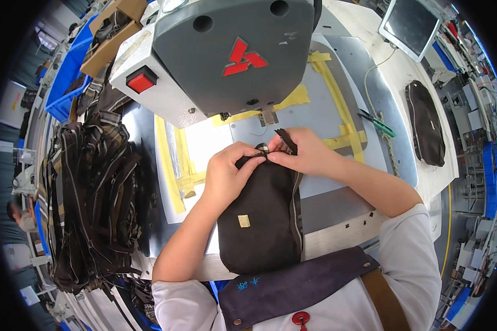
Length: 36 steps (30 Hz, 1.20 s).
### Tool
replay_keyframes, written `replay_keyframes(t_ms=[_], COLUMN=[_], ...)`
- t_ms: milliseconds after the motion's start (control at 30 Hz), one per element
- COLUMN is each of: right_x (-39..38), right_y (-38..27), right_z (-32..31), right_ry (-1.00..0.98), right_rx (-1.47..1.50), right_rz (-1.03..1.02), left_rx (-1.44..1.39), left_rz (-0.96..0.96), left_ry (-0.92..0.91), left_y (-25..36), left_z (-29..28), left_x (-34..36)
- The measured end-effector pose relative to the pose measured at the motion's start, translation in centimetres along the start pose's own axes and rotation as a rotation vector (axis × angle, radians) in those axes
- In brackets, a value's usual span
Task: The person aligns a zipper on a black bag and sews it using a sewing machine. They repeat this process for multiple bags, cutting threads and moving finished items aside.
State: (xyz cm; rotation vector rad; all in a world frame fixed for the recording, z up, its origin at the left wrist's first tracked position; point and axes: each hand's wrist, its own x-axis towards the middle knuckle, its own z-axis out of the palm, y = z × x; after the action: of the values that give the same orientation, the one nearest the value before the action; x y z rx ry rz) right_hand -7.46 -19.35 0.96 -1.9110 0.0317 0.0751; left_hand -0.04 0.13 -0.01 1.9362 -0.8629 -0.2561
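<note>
A dark brown fabric pouch (262, 212) hangs from the machine bed toward me, a small pale tag on its face and a metal zipper (297, 215) along its right side. My left hand (230, 168) pinches the pouch's upper edge. Beside it, my right hand (303, 153) grips the same edge, with the zipper tape's end (283, 137) standing up by its fingers. A bit of plaid cloth (262, 148) shows between the two hands. Just beyond them is the needle area of a grey sewing machine (232, 60).
Many similar dark zippered pieces (88, 204) are heaped at the left, near a blue bin (66, 96). Yellow tape (337, 94) frames the machine bed. A green-handled tool (382, 126), another pouch (425, 124) and a screen (411, 25) lie to the right. A red switch (141, 80) sits on the machine.
</note>
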Motion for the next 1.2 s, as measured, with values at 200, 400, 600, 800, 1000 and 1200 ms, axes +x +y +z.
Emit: replay_keyframes(t_ms=[200,400,600,800,1000,1200], right_x=[0.1,-0.3,-0.4,0.4,0.3,0.7], right_y=[0.0,0.0,0.0,-0.2,-0.5,-0.4], right_z=[0.1,1.1,0.8,0.3,-0.4,-0.5], right_ry=[0.025,0.210,0.266,0.144,0.044,-0.022], right_rx=[-0.031,-0.125,-0.180,-0.272,-0.306,-0.018], right_rz=[-0.017,-0.230,-0.328,-0.406,-0.354,0.017], left_rx=[-0.068,-0.067,-0.090,-0.163,-0.071,-0.134], left_rz=[0.042,0.010,-0.013,-0.059,-0.039,-0.018], left_ry=[0.035,0.054,0.029,0.102,-0.007,-0.025], left_y=[-0.1,-0.1,0.0,0.4,0.5,0.5], left_z=[0.1,-0.1,-0.1,0.3,-0.2,-0.1], left_x=[0.2,0.3,0.3,0.3,0.0,0.0])
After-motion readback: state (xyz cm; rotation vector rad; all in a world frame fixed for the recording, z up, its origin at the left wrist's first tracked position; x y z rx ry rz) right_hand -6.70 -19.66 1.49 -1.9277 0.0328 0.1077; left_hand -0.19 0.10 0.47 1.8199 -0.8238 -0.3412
